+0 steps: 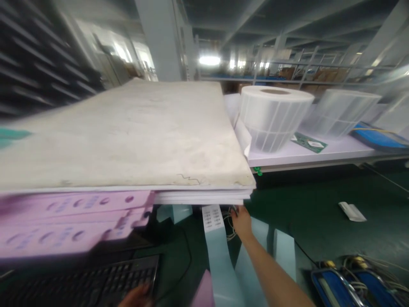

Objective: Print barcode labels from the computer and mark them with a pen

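My right hand (242, 222) reaches under the front edge of a stack of white sheets (159, 136). Its fingers are bent beside a dark spot, and what they hold is hidden. Just to its left hangs a printed white label sheet (212, 217) on a long pale blue backing strip (220, 264), with a coiled grey cable (230, 226) between them. My left hand (137, 296) shows only in part at the bottom edge, smeared, by the right end of a black keyboard (121, 277); its fingers cannot be made out.
Pink sheets with holes (79, 217) jut out below the stack. On the shelf (287, 157) stand a roll of white labels (271, 119), a second roll (343, 111) and a green circuit board (309, 143). Blue devices with cables (332, 283) lie lower right, near a small white packet (352, 212).
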